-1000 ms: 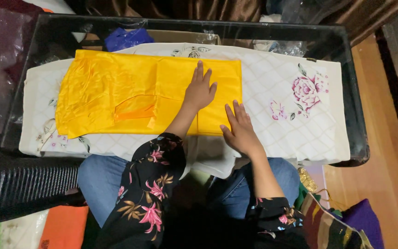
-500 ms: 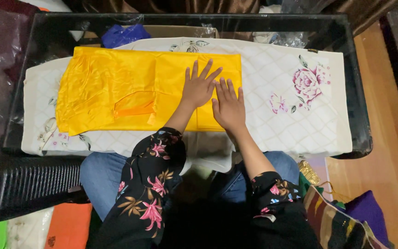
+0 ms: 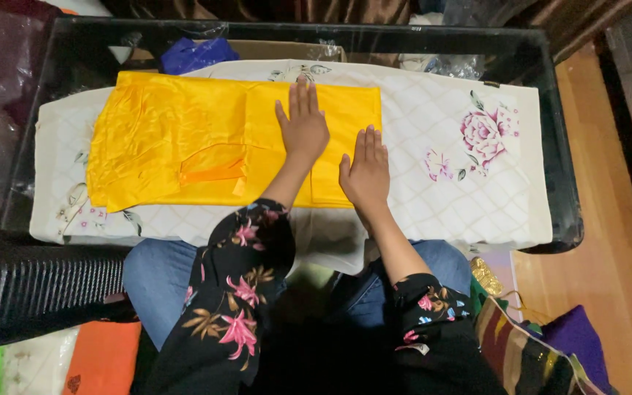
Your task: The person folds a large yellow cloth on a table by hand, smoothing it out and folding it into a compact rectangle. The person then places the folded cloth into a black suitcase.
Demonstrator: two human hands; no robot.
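At the bottom of the frame, the person's black sleeves with pink and tan flowers lie over blue jeans. Just above, the right hand (image 3: pixel 366 170) lies flat, its grip spread open, palm down on the lower right corner of the yellow satin garment (image 3: pixel 206 146). The left hand (image 3: pixel 303 126) lies just beside it and a little further up, also flat with fingers apart and straight, pressing the cloth near its right edge.

The garment is bright yellow, glossy and smooth, folded into a long rectangle across the centre-left of the frame, with soft creases at its left end and a small, more orange folded patch near its lower middle. It rests on a white quilted cloth (image 3: pixel 447 183), diamond-stitched, with pink printed roses at the right. This cloth covers a dark glass counter (image 3: pixel 561 183) with rounded corners. Beyond the garment, at the upper left, a crumpled blue bag (image 3: pixel 199 53) lies beside a cardboard box (image 3: pixel 286 50). Wooden floor shows at right.
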